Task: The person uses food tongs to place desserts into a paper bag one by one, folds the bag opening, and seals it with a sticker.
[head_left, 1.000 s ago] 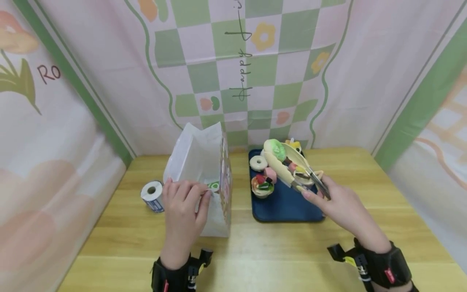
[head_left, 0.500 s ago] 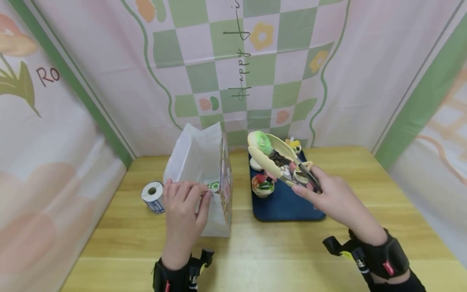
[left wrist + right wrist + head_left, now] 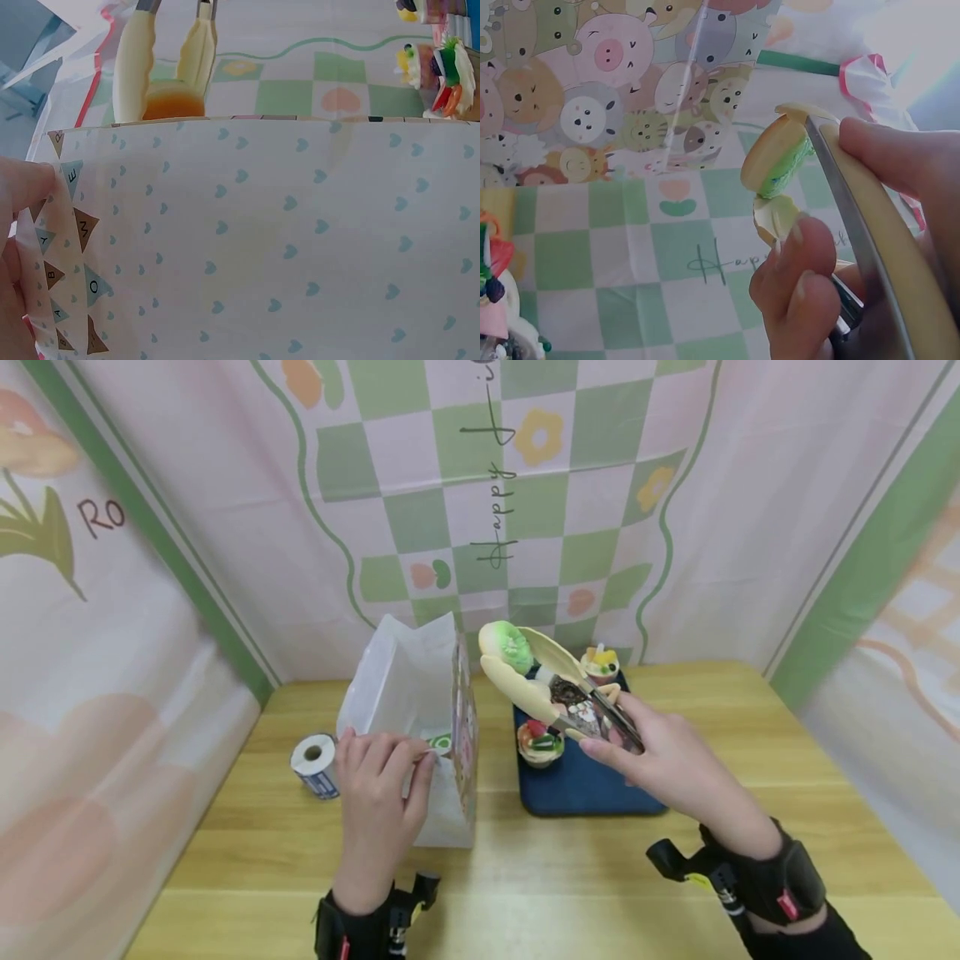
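My left hand [image 3: 378,793] pinches the near edge of a standing white paper bag [image 3: 386,672], whose mouth gapes open. In the left wrist view the bag's heart-printed wall [image 3: 255,240] fills most of the picture. My right hand [image 3: 678,768] grips cream-tipped metal tongs [image 3: 517,691]. Between the tong tips sits a round bun-like pastry with green frosting [image 3: 507,645], raised just right of the bag's rim. The right wrist view shows the pastry [image 3: 776,157] held edge-on, with the bag's animal-printed side [image 3: 607,97] beyond it.
A dark blue tray [image 3: 592,797] on the right carries several toy-like sweets, among them a fruit-topped cupcake [image 3: 540,746] and another [image 3: 601,662] at the back. A label roll [image 3: 313,764] stands left of the bag. Printed cloth [image 3: 540,510] hangs behind the table.
My right hand has moved left with the tongs and green-frosted pastry, from over the tray towards the bag, rising slightly. My left hand stays on the bag's edge.
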Action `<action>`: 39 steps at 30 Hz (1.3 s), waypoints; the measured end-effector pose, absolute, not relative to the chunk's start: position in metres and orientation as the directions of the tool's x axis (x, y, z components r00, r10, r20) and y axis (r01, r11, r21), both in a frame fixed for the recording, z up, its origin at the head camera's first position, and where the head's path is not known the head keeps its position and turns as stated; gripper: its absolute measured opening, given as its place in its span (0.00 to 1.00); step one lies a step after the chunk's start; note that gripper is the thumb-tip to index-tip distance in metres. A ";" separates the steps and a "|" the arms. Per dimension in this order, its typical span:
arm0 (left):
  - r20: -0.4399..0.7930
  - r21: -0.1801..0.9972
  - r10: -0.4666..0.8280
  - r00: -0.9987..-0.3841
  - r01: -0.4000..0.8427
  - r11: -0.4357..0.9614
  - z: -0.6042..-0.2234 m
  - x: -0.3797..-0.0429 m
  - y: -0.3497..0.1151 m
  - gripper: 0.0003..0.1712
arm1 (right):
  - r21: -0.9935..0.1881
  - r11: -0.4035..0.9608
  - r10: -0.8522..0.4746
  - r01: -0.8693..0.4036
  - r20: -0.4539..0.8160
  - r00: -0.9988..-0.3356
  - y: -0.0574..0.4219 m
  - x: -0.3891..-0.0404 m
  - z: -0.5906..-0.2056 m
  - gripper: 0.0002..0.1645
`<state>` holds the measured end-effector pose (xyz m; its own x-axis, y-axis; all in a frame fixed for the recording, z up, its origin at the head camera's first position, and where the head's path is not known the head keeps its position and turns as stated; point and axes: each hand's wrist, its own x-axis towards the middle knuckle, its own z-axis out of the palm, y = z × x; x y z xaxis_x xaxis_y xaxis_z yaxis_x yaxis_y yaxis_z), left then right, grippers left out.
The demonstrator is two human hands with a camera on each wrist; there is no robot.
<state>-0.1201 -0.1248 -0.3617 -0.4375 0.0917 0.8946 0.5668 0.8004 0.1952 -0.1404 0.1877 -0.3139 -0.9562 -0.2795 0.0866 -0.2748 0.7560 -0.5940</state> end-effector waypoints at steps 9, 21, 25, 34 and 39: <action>0.893 0.196 0.090 -0.440 0.563 0.803 -0.361 -0.120 -0.124 0.10 | -0.563 0.763 -0.307 -0.317 0.115 -0.945 0.176 -0.139 -0.304 0.27; 0.885 0.209 0.086 -0.457 0.557 0.804 -0.361 -0.119 -0.124 0.10 | -0.422 0.770 -0.400 -0.478 0.263 -0.878 0.154 -0.140 -0.292 0.24; 0.881 0.213 0.087 -0.465 0.555 0.804 -0.361 -0.118 -0.125 0.10 | -0.424 0.741 -0.438 -0.520 0.282 -0.854 0.144 -0.141 -0.288 0.24; 0.875 0.224 0.087 -0.477 0.557 0.800 -0.362 -0.121 -0.127 0.10 | -0.454 0.719 -0.459 -0.527 0.261 -0.850 0.122 -0.144 -0.286 0.31; 0.876 0.223 0.085 -0.475 0.555 0.802 -0.363 -0.121 -0.127 0.11 | -0.423 0.738 -0.461 -0.526 0.254 -0.850 0.117 -0.145 -0.285 0.34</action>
<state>-0.1206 -0.1270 -0.3630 -0.4746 0.0851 0.8761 0.5548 0.8016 0.2227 -0.1455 0.1166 -0.2851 -0.8504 -0.4608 0.2539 -0.5260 0.7380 -0.4227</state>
